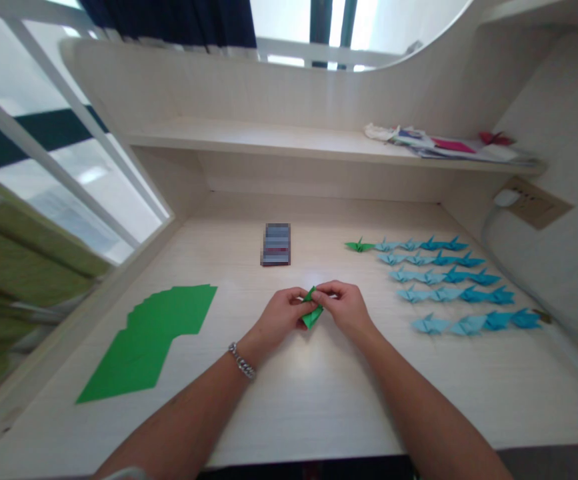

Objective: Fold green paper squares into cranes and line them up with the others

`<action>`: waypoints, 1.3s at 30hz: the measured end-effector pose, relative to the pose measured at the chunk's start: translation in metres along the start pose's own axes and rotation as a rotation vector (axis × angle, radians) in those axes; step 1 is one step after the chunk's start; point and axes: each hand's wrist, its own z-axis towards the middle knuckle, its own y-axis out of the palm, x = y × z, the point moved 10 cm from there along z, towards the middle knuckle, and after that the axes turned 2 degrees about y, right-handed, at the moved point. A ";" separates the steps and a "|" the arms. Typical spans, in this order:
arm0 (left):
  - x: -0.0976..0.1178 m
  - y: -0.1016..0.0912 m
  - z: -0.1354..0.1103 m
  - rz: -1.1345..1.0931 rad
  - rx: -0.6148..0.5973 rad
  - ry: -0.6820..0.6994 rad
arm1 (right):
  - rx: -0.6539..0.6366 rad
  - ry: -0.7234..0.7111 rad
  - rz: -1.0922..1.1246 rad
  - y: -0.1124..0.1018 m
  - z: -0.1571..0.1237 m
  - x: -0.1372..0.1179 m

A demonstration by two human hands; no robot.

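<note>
With the held piece as dial centre, I record green sheets [149, 347] at nine o'clock, overlapping, flat, not yet folded. At centre, the left hand [281, 310] and right hand [346, 305] pinch a folded green paper [311, 320] between thumbs and fingers; I judge it part-formed, exact stage unclear. Rows of blue cranes [497, 321] at three o'clock appear complete. Farther, one green crane [360, 247] sits complete at one o'clock, a phone [277, 245] at eleven.

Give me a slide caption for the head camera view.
Left hand and right hand pinch folded green paper, green sheets to the left, paper cranes to the right.
</note>
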 end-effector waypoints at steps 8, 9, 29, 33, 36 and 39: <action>-0.004 0.006 -0.002 0.021 -0.048 -0.023 | 0.007 0.015 0.040 -0.003 0.000 -0.002; -0.004 0.006 -0.002 0.024 -0.049 -0.025 | 0.008 0.011 0.050 -0.003 0.000 -0.002; 0.022 -0.004 -0.002 -0.365 -0.023 0.142 | 0.001 0.264 0.373 0.002 0.001 0.022; 0.020 -0.005 -0.001 -0.361 -0.019 0.145 | -0.020 0.259 0.345 0.003 0.000 0.021; 0.019 -0.004 0.000 -0.382 -0.027 0.140 | -0.025 0.244 0.276 0.003 0.000 0.021; 0.017 -0.003 0.000 -0.427 -0.037 0.127 | -0.008 0.246 0.250 0.001 0.000 0.020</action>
